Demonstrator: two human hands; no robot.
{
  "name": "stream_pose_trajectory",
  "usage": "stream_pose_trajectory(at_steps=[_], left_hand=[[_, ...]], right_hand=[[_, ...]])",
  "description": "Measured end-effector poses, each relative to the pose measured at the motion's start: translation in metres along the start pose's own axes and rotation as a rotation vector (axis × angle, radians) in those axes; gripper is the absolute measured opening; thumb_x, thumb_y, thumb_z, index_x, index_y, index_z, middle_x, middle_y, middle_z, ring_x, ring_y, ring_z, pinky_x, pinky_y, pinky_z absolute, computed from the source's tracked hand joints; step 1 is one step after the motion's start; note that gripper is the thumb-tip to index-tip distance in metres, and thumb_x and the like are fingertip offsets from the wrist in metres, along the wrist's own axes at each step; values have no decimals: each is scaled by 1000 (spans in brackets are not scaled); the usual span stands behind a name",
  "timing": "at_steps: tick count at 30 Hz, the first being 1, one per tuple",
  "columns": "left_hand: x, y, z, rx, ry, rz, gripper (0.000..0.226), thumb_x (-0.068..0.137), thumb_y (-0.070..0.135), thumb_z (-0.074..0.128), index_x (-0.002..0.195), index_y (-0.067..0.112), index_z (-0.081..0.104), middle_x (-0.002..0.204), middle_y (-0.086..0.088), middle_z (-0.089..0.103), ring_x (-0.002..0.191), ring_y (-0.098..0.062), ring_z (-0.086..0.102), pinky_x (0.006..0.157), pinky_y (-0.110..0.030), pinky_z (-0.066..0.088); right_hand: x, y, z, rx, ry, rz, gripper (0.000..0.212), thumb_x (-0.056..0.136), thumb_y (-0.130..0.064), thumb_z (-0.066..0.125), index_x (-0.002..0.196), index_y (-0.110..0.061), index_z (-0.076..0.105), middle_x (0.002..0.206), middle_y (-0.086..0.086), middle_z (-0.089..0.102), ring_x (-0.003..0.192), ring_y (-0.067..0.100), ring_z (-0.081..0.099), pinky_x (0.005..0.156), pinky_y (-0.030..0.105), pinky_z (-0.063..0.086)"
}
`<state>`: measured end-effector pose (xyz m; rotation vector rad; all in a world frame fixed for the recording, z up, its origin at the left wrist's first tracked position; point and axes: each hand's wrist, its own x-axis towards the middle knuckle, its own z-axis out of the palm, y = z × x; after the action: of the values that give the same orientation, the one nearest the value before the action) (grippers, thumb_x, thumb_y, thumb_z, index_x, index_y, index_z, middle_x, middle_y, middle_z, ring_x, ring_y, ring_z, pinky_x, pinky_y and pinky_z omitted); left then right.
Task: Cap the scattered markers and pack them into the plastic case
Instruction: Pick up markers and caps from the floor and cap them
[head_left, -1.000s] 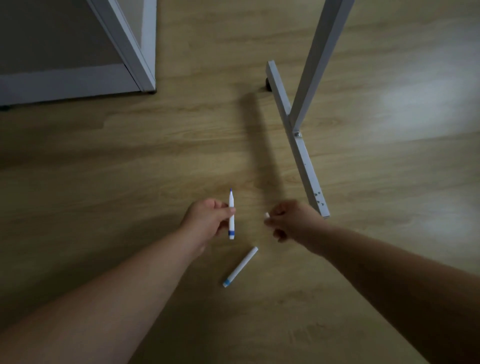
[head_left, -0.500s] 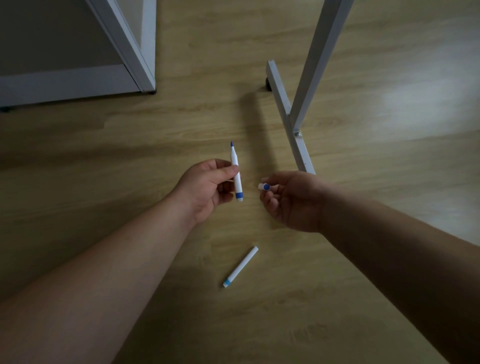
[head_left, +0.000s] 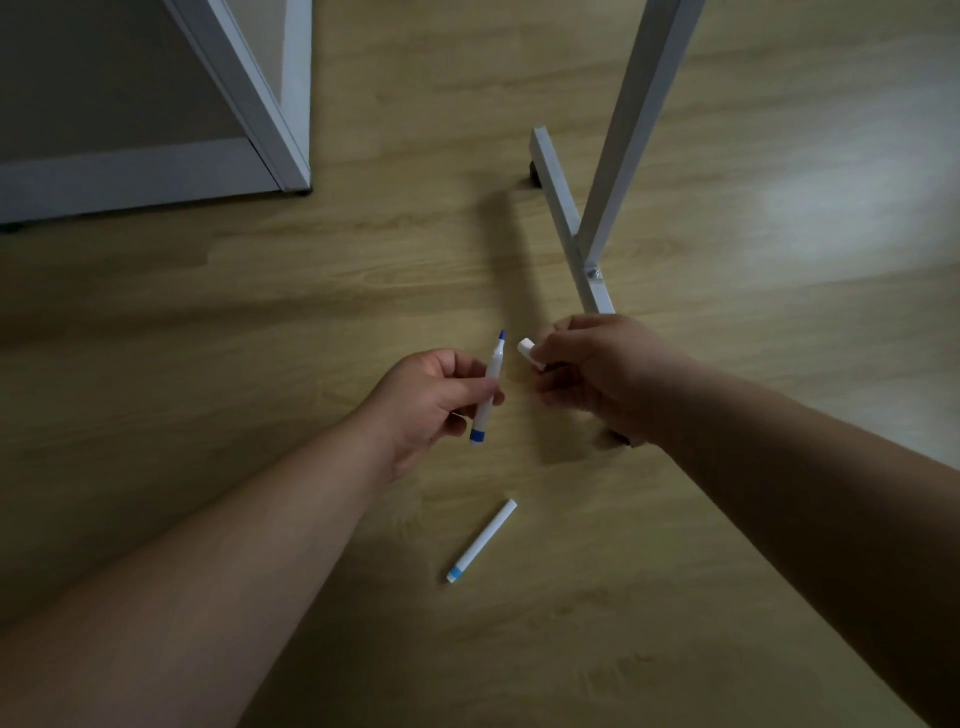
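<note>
Two hands meet above a wooden floor (head_left: 260, 322): the left hand (head_left: 431, 400) pinches an uncapped blue marker (head_left: 490, 387), tip up; the right hand (head_left: 597, 374) pinches its white cap (head_left: 529, 349) just beside the tip. Capping seems next, needing alignment. Another marker (head_left: 482, 541) lies below; no case is visible.

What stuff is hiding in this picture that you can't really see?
- Plastic case: nowhere in the head view.
- White cap: its back end is hidden inside the right hand.
- Blue marker: its middle is covered by the left hand.
- Marker on the floor: too small to tell whether it is capped.
</note>
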<state>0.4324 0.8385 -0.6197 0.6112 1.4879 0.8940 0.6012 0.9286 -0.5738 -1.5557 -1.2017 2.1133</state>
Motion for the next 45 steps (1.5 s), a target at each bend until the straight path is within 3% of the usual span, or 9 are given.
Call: stream_pose_trajectory(at_steps=[8,18,21,26,31,34,37,42,45], left_hand=[[-4,-2,5,51,-23,-19,17,86,7,72,101,9,65,85,-8,75,65,-8,64,62,-29,42],[-7,2,7,257,20,66,13,80,5,78,89,11,70,87,-12,75,65,-4,63,57,-18,45],[-9,1,9,303,47,73,14,79,5,78,90,8,71,79,-4,72,59,2,61,51,-11,44],[-12,-7,9,299,77,34,14,82,6,75,95,6,70,88,-13,74,68,-12,61,49,-18,48],[-4,-10,6,249,74,0,7,88,10,71,94,11,69,87,-6,76,69,-9,62,54,-20,47],[4,-21,1,239,110,-29,5,90,10,69,89,14,67,78,1,74,60,-4,62,54,-22,47],[6,-41,-4,294,164,-87,12,87,6,72,80,12,65,67,0,69,56,-10,60,49,-19,47],[1,-82,-3,599,177,-253,17,76,20,83,81,15,68,81,-5,72,79,-23,71,73,-40,61],[-6,-97,1,676,139,-298,15,78,23,82,85,19,69,86,-2,71,84,-21,70,78,-40,60]], right_hand=[[1,-7,-6,-294,53,-186,5,86,-6,67,91,-5,70,75,12,66,68,21,65,66,33,58],[-1,-22,0,-794,-39,-222,7,88,-17,70,90,-21,75,75,-2,74,59,4,67,52,12,52],[1,-19,1,-805,-36,-222,7,87,-16,71,91,-20,76,75,-1,75,63,7,71,52,11,52],[6,-4,3,-726,-33,-202,9,86,-14,72,94,-16,76,72,2,75,57,6,69,52,13,51],[15,14,8,-614,23,-213,25,87,-15,73,112,-13,68,86,5,72,62,10,71,54,18,55],[23,41,7,-579,153,-101,16,85,-13,72,100,-12,69,81,7,71,55,11,67,48,20,53],[23,77,5,-392,205,211,8,86,-7,69,88,0,67,79,16,67,56,20,66,54,31,59],[5,130,11,-322,188,509,15,88,-12,70,94,1,65,86,17,71,70,25,73,59,36,62],[3,151,20,-264,172,577,19,89,-11,68,102,3,64,91,19,72,73,26,73,63,39,63]])
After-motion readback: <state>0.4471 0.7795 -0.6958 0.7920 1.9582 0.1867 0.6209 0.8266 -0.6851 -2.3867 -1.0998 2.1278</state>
